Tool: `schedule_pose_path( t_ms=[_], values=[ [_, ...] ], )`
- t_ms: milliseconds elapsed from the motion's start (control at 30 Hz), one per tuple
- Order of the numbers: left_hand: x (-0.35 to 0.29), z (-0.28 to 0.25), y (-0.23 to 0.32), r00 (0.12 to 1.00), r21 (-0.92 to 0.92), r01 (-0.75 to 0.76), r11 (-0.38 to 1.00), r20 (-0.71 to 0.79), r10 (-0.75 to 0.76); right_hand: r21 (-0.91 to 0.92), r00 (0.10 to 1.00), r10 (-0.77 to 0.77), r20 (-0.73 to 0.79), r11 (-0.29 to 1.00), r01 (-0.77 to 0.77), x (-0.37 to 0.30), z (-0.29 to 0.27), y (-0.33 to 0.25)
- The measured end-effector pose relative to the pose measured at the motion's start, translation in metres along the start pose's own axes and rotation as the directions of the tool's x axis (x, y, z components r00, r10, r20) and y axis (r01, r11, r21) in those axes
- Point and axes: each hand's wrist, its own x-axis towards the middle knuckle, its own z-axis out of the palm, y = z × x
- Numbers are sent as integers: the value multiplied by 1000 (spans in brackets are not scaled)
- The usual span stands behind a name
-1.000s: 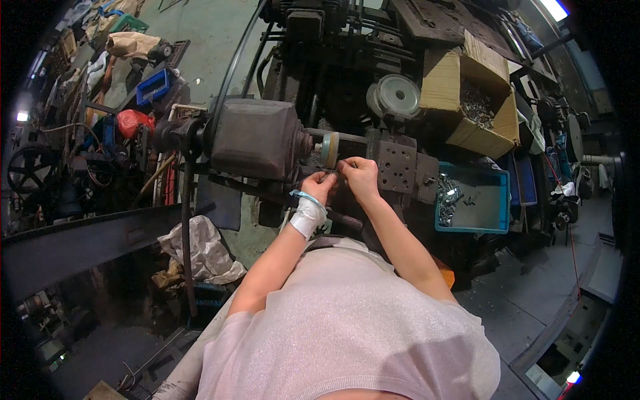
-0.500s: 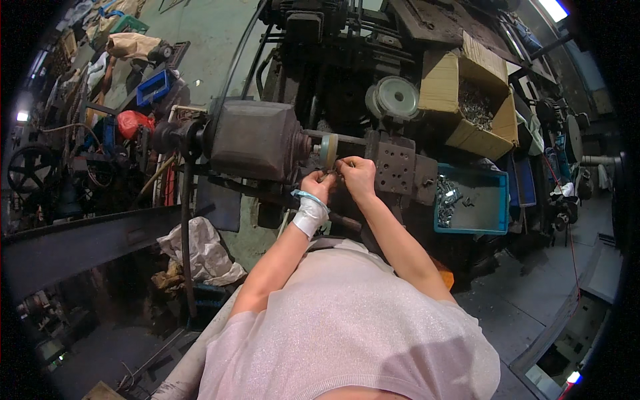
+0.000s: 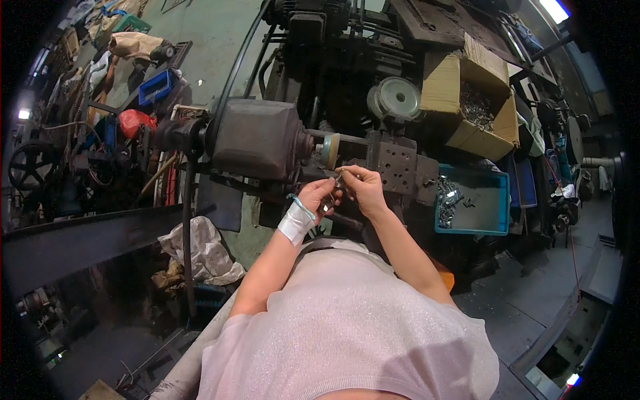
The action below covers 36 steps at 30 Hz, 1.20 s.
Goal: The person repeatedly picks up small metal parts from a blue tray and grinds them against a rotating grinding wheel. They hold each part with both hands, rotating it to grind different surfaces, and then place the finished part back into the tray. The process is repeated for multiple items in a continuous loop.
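My left hand [image 3: 315, 197], with a white wrap and a pale blue band at the wrist, is closed on small shiny metal parts whose exact kind I cannot make out. My right hand [image 3: 363, 189] pinches a small metal piece [image 3: 340, 176] between thumb and forefinger, close against the left fingertips. Both hands are just on my side of a tan-rimmed grinding wheel [image 3: 331, 151] on the machine spindle, apart from it. The dark motor housing [image 3: 255, 139] lies left of the wheel. To the right stands a block with drilled holes [image 3: 395, 167].
A blue tray [image 3: 490, 208] with shiny metal parts sits at the right. Behind it is a cardboard box [image 3: 440, 83] holding many small metal pieces. A round pale wheel [image 3: 399, 97] lies beyond the block. A white sack [image 3: 200, 247] rests on the floor at left.
Both hands have drawn back from the grinding wheel toward my body. My left hand has turned, and shiny metal now shows between and below its fingers.
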Motion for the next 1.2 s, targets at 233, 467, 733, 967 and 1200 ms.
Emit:
schedule_pose_path(
  t_ms=[233,467,733,967,1200],
  values=[
    [11,0,-8,951,398,-235,887,-92,294,-312,972,-81,-222,950,8,6,1,9],
    [28,0,-11,896,528,-196,826,-245,369,-451,929,-232,-290,889,82,31,1,27],
    [36,-4,-16,871,398,-278,874,-280,405,-450,937,-148,-316,893,-11,33,7,16],
    [40,-8,-17,875,411,-284,866,-258,409,-406,921,-219,-321,911,75,40,7,28],
    [10,-2,-1,964,352,-101,931,-195,179,94,976,112,-184,991,-96,19,-6,5]
  ],
)
